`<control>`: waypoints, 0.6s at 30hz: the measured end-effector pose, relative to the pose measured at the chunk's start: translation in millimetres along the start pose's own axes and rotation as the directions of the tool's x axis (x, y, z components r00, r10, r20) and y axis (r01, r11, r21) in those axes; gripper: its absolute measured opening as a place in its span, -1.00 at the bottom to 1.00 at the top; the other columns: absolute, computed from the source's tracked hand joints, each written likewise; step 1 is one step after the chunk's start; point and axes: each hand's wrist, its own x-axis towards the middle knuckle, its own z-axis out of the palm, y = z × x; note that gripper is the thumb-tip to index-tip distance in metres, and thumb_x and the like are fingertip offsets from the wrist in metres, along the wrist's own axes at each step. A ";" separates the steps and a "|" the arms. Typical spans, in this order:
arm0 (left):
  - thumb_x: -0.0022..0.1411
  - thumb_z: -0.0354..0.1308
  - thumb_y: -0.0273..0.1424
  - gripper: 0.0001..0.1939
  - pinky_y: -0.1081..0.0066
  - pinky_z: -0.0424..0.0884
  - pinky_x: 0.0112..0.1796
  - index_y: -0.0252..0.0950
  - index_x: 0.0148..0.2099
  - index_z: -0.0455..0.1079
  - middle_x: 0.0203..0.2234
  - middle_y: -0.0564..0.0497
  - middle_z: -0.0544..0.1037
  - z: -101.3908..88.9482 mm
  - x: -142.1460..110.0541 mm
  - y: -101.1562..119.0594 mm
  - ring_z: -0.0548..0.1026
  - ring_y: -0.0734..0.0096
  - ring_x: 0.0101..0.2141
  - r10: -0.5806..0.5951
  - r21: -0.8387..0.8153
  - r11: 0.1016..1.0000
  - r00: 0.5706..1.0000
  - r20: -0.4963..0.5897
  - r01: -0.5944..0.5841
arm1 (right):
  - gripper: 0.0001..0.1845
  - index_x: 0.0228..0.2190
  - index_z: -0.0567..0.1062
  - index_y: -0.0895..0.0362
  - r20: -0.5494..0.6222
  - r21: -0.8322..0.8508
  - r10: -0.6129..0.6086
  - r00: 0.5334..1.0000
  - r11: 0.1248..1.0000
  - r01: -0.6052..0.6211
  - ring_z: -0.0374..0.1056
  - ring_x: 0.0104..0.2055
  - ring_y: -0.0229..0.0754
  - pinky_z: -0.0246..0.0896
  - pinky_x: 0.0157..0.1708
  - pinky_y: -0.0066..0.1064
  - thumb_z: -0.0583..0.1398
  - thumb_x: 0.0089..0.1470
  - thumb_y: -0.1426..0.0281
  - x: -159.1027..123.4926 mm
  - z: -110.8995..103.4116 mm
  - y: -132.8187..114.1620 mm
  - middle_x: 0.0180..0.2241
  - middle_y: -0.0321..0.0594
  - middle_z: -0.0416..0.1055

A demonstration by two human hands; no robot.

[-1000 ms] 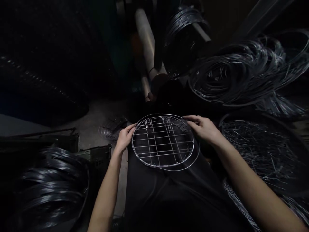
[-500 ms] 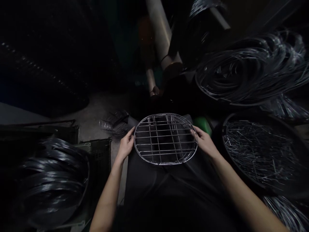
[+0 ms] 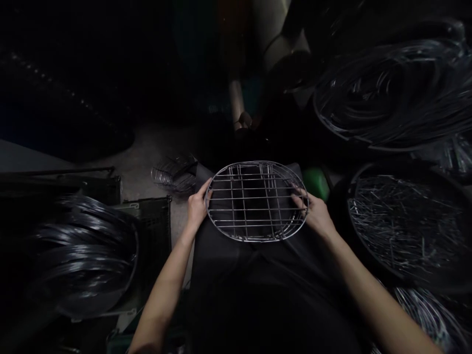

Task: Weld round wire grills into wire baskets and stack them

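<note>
An oval wire basket (image 3: 257,198) of shiny metal, with crossing bars over its face, is held out in front of me above dark cloth. My left hand (image 3: 198,205) grips its left end, thumb at the rim. At the opposite end, my right hand (image 3: 313,210) is closed around the side, and some of its fingers show through the bars. The far fingers of the left hand are mostly hidden behind the wire.
On the right stand a round dark tub (image 3: 405,226) of short wire pieces and, behind it, a container of wire loops (image 3: 391,93). Bundled dark wire hoops (image 3: 88,250) lie at left by a crate (image 3: 155,226). A green object (image 3: 316,184) sits behind my right hand.
The basket and both hands appear slightly higher in view, and the basket is a little turned, showing more of its right inner side. The view itself has shifted. Both hands keep their grip.
</note>
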 end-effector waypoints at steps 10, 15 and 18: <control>0.32 0.01 -0.28 -0.60 0.48 0.41 -0.18 -0.24 0.16 0.33 -0.05 -0.04 0.54 17.3 -6.6 -6.1 0.56 0.34 -0.22 0.048 -0.067 0.996 0.995 -0.092 -0.055 | -0.40 0.05 0.42 0.16 -0.085 0.006 -0.103 0.991 0.995 0.104 0.24 0.15 -0.04 0.05 0.20 -0.14 0.06 0.12 0.04 -10.8 14.6 16.7 0.08 -0.08 0.37; 0.29 0.04 -0.23 -0.53 0.39 0.36 -0.03 -0.24 0.21 0.26 0.00 -0.05 0.49 6.2 -6.7 -7.7 0.47 0.26 -0.03 0.128 -0.038 0.991 0.992 0.016 -0.128 | -0.44 0.05 0.43 0.13 0.064 -0.011 -0.056 0.996 0.998 0.057 0.29 0.10 -0.01 0.15 0.13 -0.11 0.14 0.07 0.12 -12.5 -4.1 12.6 0.03 -0.11 0.41; 0.32 -0.01 -0.19 -0.53 0.32 0.34 -0.02 -0.25 0.20 0.26 -0.07 -0.09 0.49 4.3 -8.7 -11.0 0.45 0.25 -0.08 0.178 0.096 0.980 0.982 -0.062 -0.171 | -0.49 0.08 0.39 0.12 0.042 -0.124 -0.163 0.986 0.978 0.167 0.35 -0.01 -0.04 0.20 0.08 -0.14 0.05 0.15 0.20 -27.2 -13.1 3.6 -0.06 -0.09 0.44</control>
